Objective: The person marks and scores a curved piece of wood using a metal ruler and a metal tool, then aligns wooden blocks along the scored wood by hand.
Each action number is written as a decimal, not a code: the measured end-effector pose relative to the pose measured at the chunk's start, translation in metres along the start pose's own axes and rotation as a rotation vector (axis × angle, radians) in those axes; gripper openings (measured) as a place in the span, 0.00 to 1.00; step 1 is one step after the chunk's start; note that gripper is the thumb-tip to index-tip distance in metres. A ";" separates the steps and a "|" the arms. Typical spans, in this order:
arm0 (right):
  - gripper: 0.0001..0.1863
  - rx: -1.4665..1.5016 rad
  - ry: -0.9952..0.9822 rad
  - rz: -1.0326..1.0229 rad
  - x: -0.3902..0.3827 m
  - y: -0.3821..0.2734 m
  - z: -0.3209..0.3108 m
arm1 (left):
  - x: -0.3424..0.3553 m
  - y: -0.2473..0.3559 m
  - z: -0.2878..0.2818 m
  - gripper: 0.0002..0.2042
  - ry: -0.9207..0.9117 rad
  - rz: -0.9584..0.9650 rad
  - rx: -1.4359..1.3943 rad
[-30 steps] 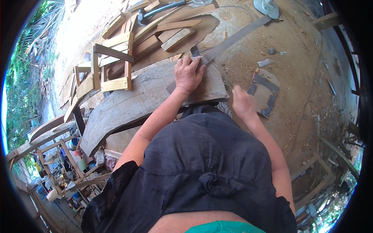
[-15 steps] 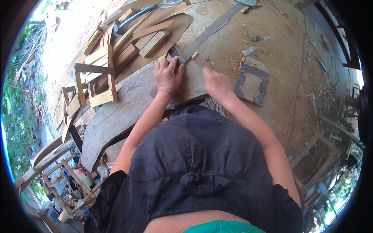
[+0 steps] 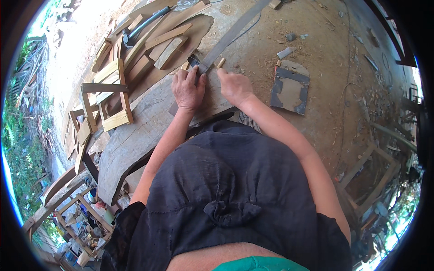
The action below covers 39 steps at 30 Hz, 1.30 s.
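Note:
My left hand (image 3: 187,91) presses down on a long, narrow grey-brown wooden strip (image 3: 230,39), its fingers and thumb gathered at the strip's edges. The strip lies slantwise over a broad, weathered wooden plank (image 3: 140,118) and runs far off to the upper right. Just right of it, my right hand (image 3: 236,89) is closed in a fist close to the strip. Whatever is in that fist is too thin and hidden to name. A small dark object (image 3: 193,60) sits beside my left fingertips, and a short light wood piece (image 3: 221,63) lies beyond my right hand.
Cut wood pieces (image 3: 171,53) are piled at the far left, with a hammer (image 3: 147,27) on them. A small wooden frame (image 3: 125,92) stands left of my left hand. To the right lies a flat panel with dark edges (image 3: 275,98). Another frame (image 3: 347,178) is farther right.
My right hand has moved closer to my left hand and is less blurred. The left hand stays on the strip. The whole view has shifted slightly.

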State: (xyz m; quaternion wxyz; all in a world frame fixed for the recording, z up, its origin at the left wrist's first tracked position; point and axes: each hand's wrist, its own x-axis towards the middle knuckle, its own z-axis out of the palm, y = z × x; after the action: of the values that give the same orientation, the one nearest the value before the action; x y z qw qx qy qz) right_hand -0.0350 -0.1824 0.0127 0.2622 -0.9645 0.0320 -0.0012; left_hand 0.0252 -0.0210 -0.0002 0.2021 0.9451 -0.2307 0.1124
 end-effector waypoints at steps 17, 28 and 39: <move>0.04 0.026 -0.039 0.019 -0.030 0.009 -0.011 | -0.002 -0.004 -0.004 0.17 0.010 -0.031 0.001; 0.05 -0.017 0.034 -0.021 -0.004 0.001 -0.003 | -0.001 -0.001 -0.006 0.16 -0.006 -0.022 -0.015; 0.07 0.048 0.017 0.000 -0.012 0.006 -0.011 | 0.004 0.003 -0.002 0.15 0.007 0.036 -0.009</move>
State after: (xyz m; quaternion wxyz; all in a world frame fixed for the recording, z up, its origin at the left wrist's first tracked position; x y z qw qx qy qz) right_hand -0.0475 -0.1928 0.0191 0.2849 -0.9579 0.0342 -0.0101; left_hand 0.0268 -0.0241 0.0035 0.2054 0.9395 -0.2474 0.1183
